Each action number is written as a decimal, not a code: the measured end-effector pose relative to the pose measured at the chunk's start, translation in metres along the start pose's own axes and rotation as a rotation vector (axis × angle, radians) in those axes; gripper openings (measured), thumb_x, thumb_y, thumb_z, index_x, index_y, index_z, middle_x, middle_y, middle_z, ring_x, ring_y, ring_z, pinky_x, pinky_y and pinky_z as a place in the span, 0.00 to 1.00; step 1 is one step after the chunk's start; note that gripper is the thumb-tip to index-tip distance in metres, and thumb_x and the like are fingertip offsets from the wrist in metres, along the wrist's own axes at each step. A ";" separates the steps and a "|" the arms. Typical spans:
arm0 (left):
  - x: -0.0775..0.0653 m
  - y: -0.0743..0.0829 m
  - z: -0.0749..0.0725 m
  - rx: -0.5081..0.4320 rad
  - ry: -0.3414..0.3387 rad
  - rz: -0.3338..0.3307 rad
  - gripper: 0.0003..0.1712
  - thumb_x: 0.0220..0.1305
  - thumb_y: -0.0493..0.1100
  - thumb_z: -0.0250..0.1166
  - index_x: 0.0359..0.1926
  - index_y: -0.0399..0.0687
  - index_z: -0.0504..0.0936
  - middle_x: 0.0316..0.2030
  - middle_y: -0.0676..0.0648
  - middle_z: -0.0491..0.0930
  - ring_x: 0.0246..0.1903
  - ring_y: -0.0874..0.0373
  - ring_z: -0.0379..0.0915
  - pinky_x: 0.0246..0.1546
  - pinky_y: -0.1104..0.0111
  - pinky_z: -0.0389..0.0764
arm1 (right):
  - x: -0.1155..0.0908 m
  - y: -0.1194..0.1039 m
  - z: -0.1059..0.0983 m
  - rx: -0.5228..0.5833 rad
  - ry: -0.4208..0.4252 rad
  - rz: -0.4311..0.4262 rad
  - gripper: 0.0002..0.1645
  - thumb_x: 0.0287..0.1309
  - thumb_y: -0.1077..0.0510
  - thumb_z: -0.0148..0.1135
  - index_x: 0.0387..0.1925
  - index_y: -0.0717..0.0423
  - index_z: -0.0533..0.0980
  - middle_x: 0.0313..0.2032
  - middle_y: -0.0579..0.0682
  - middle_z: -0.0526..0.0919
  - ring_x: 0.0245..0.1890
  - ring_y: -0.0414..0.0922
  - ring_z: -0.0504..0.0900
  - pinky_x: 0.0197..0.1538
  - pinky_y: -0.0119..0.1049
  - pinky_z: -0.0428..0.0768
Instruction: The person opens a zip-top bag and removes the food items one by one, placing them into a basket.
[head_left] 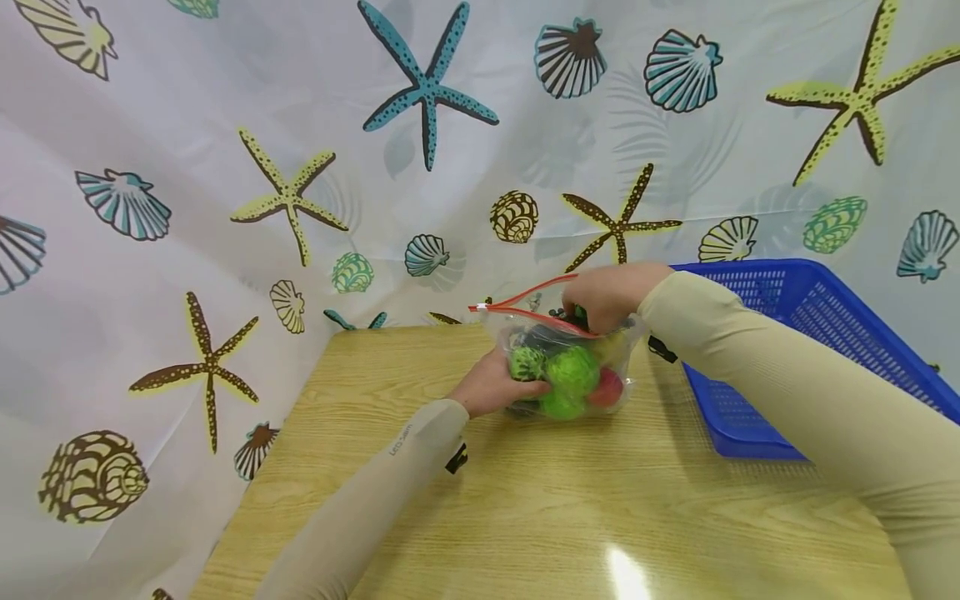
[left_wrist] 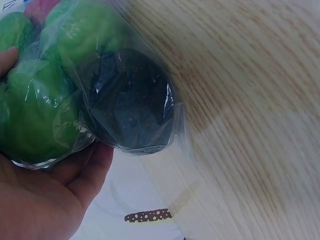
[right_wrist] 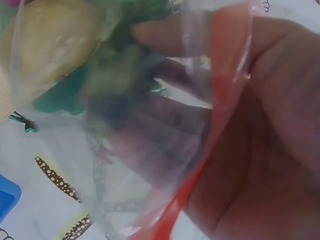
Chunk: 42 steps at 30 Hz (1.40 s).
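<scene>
A clear zip bag (head_left: 510, 320) with a red zip strip (head_left: 517, 314) stands on the table, its mouth parted at the top. Through the plastic show lobed green produce pieces (head_left: 572, 371), a red round piece (head_left: 606, 387), a dark speckled round piece (left_wrist: 132, 100) and a pale yellow one (right_wrist: 52, 40). My left hand (head_left: 491, 387) grips the bag's lower left side, thumb across the front. My right hand (head_left: 611, 292) reaches through the mouth, fingers inside the bag. Its thumb and fingers pinch a dark green piece (right_wrist: 120, 75), blurred behind the plastic.
A blue plastic basket (head_left: 750, 433) stands on the right of the wooden table (head_left: 600, 500), with my right forearm crossing over it. Behind and to the left hangs a white curtain (head_left: 465, 200) printed with shells and starfish, meeting the table's back edge.
</scene>
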<state>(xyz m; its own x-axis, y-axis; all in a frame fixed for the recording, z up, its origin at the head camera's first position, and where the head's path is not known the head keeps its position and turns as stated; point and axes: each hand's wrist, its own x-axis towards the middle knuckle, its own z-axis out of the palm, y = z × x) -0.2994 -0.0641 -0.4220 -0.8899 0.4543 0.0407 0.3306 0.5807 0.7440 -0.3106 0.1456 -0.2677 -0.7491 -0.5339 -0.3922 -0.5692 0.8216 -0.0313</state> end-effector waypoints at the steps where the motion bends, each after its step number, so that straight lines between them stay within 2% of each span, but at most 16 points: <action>1: 0.000 0.000 0.000 -0.001 0.000 -0.001 0.61 0.44 0.63 0.73 0.72 0.61 0.46 0.53 0.55 0.73 0.48 0.64 0.68 0.51 0.59 0.73 | 0.000 0.002 0.000 0.002 0.020 -0.017 0.23 0.53 0.66 0.59 0.52 0.52 0.77 0.46 0.51 0.80 0.33 0.44 0.74 0.29 0.38 0.73; 5: 0.000 0.001 -0.001 0.002 -0.003 -0.001 0.53 0.44 0.63 0.73 0.69 0.61 0.56 0.53 0.56 0.73 0.48 0.65 0.68 0.52 0.59 0.73 | -0.002 0.007 0.001 0.010 0.110 -0.067 0.25 0.54 0.59 0.62 0.56 0.55 0.75 0.50 0.54 0.79 0.37 0.43 0.75 0.36 0.41 0.76; 8: 0.000 0.001 -0.001 0.016 -0.007 -0.001 0.47 0.45 0.64 0.72 0.65 0.60 0.62 0.52 0.57 0.74 0.48 0.65 0.68 0.52 0.59 0.73 | -0.005 0.009 0.001 0.028 0.176 -0.104 0.24 0.55 0.59 0.60 0.56 0.56 0.75 0.49 0.54 0.79 0.35 0.43 0.75 0.35 0.41 0.77; 12: -0.001 0.001 0.000 0.028 -0.014 0.008 0.46 0.47 0.63 0.71 0.66 0.59 0.64 0.52 0.57 0.74 0.47 0.65 0.68 0.52 0.59 0.73 | -0.012 0.012 0.000 0.037 0.290 -0.150 0.23 0.55 0.61 0.58 0.54 0.57 0.77 0.48 0.55 0.79 0.35 0.44 0.74 0.34 0.41 0.76; 17: -0.001 0.001 0.002 0.025 -0.019 0.003 0.44 0.48 0.62 0.71 0.64 0.57 0.65 0.50 0.56 0.74 0.46 0.65 0.69 0.52 0.59 0.74 | -0.023 0.017 -0.004 0.021 0.455 -0.198 0.21 0.53 0.62 0.58 0.51 0.56 0.79 0.47 0.55 0.79 0.39 0.44 0.75 0.37 0.41 0.77; 22: -0.002 -0.001 0.005 0.038 -0.012 -0.012 0.48 0.47 0.61 0.72 0.66 0.55 0.61 0.51 0.55 0.74 0.47 0.64 0.68 0.53 0.59 0.72 | -0.044 0.024 -0.011 0.012 0.548 -0.208 0.20 0.54 0.63 0.58 0.50 0.57 0.80 0.44 0.55 0.80 0.36 0.46 0.74 0.35 0.43 0.74; 30: -0.002 -0.002 0.003 0.047 -0.005 -0.030 0.49 0.46 0.62 0.72 0.66 0.56 0.60 0.49 0.53 0.75 0.45 0.62 0.69 0.52 0.60 0.73 | -0.095 0.047 -0.015 0.009 0.671 -0.124 0.20 0.58 0.61 0.59 0.53 0.57 0.78 0.47 0.58 0.80 0.30 0.46 0.74 0.34 0.44 0.75; 34: -0.002 -0.001 0.003 0.068 0.008 -0.046 0.51 0.45 0.64 0.72 0.67 0.58 0.57 0.48 0.53 0.76 0.44 0.62 0.69 0.51 0.61 0.74 | -0.123 0.070 -0.008 0.038 0.737 -0.089 0.20 0.61 0.61 0.57 0.55 0.58 0.77 0.45 0.59 0.81 0.22 0.43 0.71 0.26 0.40 0.71; 36: -0.002 0.000 0.003 0.060 0.002 -0.042 0.52 0.46 0.64 0.72 0.67 0.56 0.57 0.49 0.51 0.76 0.44 0.62 0.70 0.51 0.60 0.74 | -0.138 0.085 -0.002 0.076 0.757 -0.026 0.20 0.63 0.60 0.56 0.56 0.58 0.76 0.43 0.59 0.82 0.20 0.44 0.69 0.23 0.39 0.68; 39: -0.003 0.001 0.004 0.054 0.004 -0.030 0.53 0.46 0.64 0.72 0.68 0.55 0.55 0.49 0.50 0.76 0.44 0.62 0.70 0.51 0.60 0.74 | -0.154 0.114 0.008 0.120 0.772 0.102 0.21 0.66 0.57 0.53 0.58 0.62 0.74 0.36 0.59 0.84 0.21 0.47 0.75 0.20 0.38 0.65; 42: -0.003 0.002 0.003 0.059 0.008 -0.025 0.54 0.46 0.64 0.71 0.69 0.55 0.55 0.49 0.51 0.76 0.45 0.62 0.70 0.50 0.60 0.75 | -0.159 0.144 0.024 0.133 0.723 0.212 0.23 0.68 0.56 0.51 0.56 0.69 0.73 0.30 0.60 0.86 0.26 0.51 0.80 0.22 0.43 0.73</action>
<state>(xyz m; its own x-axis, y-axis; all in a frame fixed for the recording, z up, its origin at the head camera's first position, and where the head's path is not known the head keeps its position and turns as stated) -0.2954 -0.0622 -0.4231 -0.9006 0.4338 0.0284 0.3261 0.6309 0.7041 -0.2656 0.3536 -0.2322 -0.8994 -0.3220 0.2956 -0.3769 0.9138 -0.1512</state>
